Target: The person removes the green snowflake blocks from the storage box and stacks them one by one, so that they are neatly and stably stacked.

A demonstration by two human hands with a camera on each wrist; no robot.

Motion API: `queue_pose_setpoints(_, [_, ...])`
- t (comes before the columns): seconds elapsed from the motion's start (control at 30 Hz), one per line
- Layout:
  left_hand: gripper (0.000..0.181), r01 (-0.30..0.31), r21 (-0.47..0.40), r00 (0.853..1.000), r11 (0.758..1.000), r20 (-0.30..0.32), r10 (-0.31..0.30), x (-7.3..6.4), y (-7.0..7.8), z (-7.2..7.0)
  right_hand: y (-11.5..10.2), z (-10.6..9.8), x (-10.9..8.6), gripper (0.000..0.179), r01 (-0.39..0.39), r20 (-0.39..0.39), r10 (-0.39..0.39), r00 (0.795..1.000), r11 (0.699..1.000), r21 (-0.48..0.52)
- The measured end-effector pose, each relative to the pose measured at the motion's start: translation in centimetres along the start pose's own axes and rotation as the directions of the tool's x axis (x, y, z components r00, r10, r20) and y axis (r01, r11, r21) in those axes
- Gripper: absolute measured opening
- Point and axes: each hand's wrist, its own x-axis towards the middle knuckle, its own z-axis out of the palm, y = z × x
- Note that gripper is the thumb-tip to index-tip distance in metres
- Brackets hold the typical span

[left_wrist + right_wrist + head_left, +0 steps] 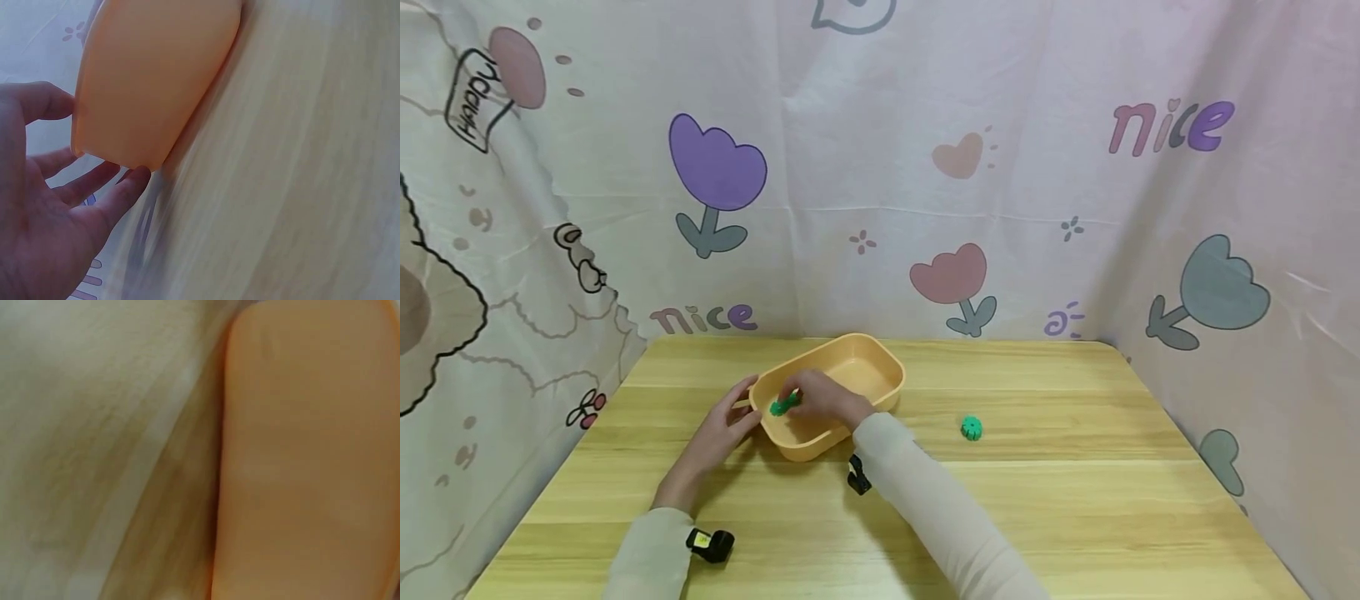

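A light-orange plastic basin (868,375) sits at an angle on the wooden table. At its left end my left hand (722,429) grips it, the thumb at the rim; in the left wrist view the fingers (128,194) of that hand touch the end wall of the basin (156,75). My right hand (823,396) reaches down inside the basin and pinches a small green plastic piece (785,405), partly covered by the fingers. The right wrist view shows the outer wall of the basin (306,456) but not the hand.
A green, notched round piece (972,428) lies on the table (1060,500), right of the basin. Behind the table hangs a patterned cloth (850,167), and it also covers both sides. Black wrist cameras (711,545) sit at both sleeves.
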Motion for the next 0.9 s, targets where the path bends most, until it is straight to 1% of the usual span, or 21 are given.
queue_pose_setpoints(0.1, [0.064, -0.01, -0.002, 1.0, 1.0, -0.003, 0.01, 0.02, 0.09, 0.09, -0.04, 0.42, 0.27, 0.02, 0.006, 0.016, -0.006, 1.0, 0.999, -0.044])
queue_pose_setpoints(0.27, [0.064, -0.016, 0.003, 1.0, 1.0, -0.007, 0.016, -0.01, 0.18, 0.11, -0.28, 0.86, 0.6, 0.023, 0.039, 0.047, -0.033, 0.998, 0.99, -0.133])
queue_pose_setpoints(0.37, [0.064, -0.023, 0.009, 1.0, 1.0, -0.005, 0.023, 0.02, 0.15, 0.1, -0.48, 1.0, 0.78, 0.024, 0.048, 0.05, -0.04, 0.998, 0.985, -0.163])
queue_pose_setpoints(0.5, [0.064, -0.026, 0.015, 1.0, 1.0, -0.005, 0.026, 0.08, 0.13, 0.09, -0.73, 1.02, 0.82, 0.025, 0.045, 0.054, -0.035, 0.998, 0.981, -0.189])
queue_pose_setpoints(0.67, [0.064, -0.015, 0.02, 1.0, 1.0, -0.007, 0.015, 0.1, 0.13, 0.04, -0.87, 0.9, 0.62, 0.023, 0.03, 0.048, -0.021, 0.999, 0.977, -0.213])
queue_pose_setpoints(0.9, [0.065, 0.0, 0.024, 1.0, 1.0, -0.004, 0.0, -0.04, 0.05, 0.03, -0.76, 0.85, 0.5, 0.026, 0.044, 0.039, -0.037, 0.999, 0.981, -0.19])
